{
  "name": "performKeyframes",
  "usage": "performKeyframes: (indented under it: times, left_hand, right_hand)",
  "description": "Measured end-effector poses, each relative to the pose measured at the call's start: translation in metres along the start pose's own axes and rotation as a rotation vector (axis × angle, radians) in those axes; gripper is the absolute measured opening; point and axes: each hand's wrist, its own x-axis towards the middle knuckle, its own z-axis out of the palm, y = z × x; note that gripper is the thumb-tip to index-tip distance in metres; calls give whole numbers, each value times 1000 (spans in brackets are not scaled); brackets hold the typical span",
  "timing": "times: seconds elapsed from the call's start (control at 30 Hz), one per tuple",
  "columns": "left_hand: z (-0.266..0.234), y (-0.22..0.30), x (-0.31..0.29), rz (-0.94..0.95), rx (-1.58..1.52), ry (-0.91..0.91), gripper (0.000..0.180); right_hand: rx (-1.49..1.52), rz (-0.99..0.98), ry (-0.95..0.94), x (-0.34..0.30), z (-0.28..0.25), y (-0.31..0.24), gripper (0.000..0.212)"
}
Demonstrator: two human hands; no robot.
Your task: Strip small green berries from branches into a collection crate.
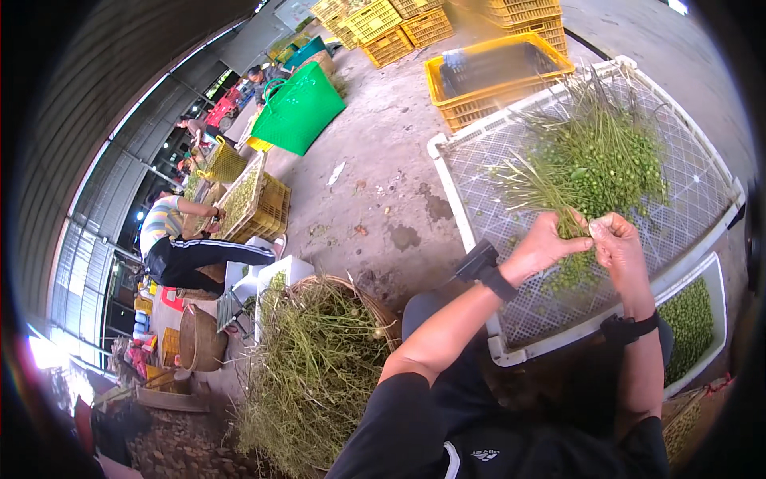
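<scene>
My left hand (549, 241) is closed around a small bunch of green sprigs (573, 227) over a white mesh tray (471, 199). Close beside it, my right hand (619, 246) pinches with thumb and forefinger at the bunch's edge; what lies between those fingertips is too small to make out. Beyond both hands, a heap of thin-stemmed sprigs with round green berries (614, 164) rests on the mesh. Loose green berries (573, 275) are scattered below the left hand. Dark straps with small devices circle both wrists.
A white bin of green berries (688, 331) stands by the tray's near right corner. To my left is a wicker basket (383, 307) heaped with stripped-looking stems (319, 367). A yellow crate (495, 76) sits past the tray; a person (171, 231) works farther left.
</scene>
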Motion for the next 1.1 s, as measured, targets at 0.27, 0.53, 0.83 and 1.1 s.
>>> performKeyframes:
  times: [0.27, 0.53, 0.83, 1.1]
  left_hand:
    - [13, 9, -6, 114, 285, 45, 15]
    - [12, 21, -11, 233, 524, 81, 11]
    - [-2, 14, -10, 6, 252, 138, 17]
    - [-49, -10, 1, -346, -650, 419, 16]
  right_hand:
    - [-137, 76, 26, 1, -18, 5, 20]
    - [-171, 34, -16, 6, -19, 10, 19]
    - [-146, -21, -130, 5, 0, 10, 15]
    - [210, 93, -96, -8, 9, -19, 19]
